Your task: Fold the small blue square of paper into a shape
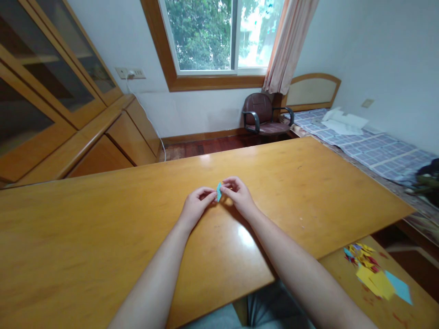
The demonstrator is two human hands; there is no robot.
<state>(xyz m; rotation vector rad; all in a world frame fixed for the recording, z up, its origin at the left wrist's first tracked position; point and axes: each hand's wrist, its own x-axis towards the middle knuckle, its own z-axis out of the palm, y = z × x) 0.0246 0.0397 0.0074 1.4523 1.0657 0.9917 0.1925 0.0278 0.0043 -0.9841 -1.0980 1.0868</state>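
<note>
A small folded piece of light blue paper (218,192) is held just above the wooden table, between my two hands. My left hand (200,201) pinches its left edge with thumb and fingers. From the other side, my right hand (238,194) grips the paper's right edge between thumb and forefinger, its other fingers curled. The paper stands roughly upright, narrow and pointed at top and bottom. My fingertips cover parts of its edges, so the full folds cannot be made out.
The wooden table (103,237) spreads under my forearms. On a lower surface at the right lie a heap of small coloured folded papers (363,257), yellow sheets (375,282) and a light blue sheet (398,287). Beyond stand a chair (259,112) and a bed (373,148); a cabinet (99,132) is left.
</note>
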